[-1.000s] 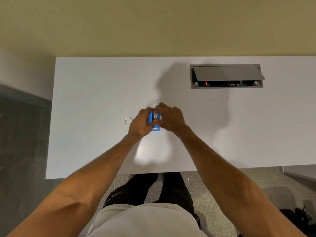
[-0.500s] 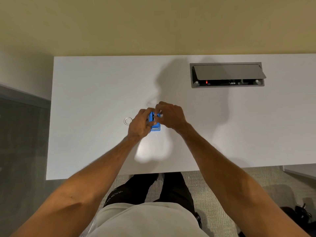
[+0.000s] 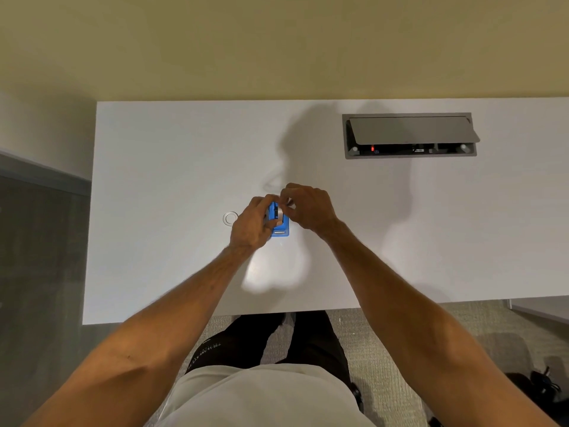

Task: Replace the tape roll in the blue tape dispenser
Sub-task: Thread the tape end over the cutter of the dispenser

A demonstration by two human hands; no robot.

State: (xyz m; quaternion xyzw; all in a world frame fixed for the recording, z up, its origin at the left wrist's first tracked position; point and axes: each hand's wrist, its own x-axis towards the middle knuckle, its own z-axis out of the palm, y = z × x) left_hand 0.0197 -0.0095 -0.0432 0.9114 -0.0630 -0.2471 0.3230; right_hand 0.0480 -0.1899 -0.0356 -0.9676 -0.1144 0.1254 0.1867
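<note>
The blue tape dispenser [image 3: 281, 228] stands on the white desk [image 3: 154, 180], near the middle. My left hand [image 3: 251, 224] wraps around its left side and holds it. A pale tape roll [image 3: 279, 213] sits in the dispenser's top. My right hand [image 3: 308, 208] hovers just right of it, thumb and fingertips pinched at the roll's upper edge; whether they grip the roll or a tape end is too small to tell. A second clear tape roll [image 3: 230, 218] lies flat on the desk to the left of my left hand.
An open grey cable box [image 3: 409, 135] is set into the desk at the back right. The desk's near edge runs just in front of my legs. A yellowish wall stands behind the desk.
My right hand has lifted its fingers slightly up and right, uncovering the roll in the dispenser. My left hand keeps its hold on the dispenser.
</note>
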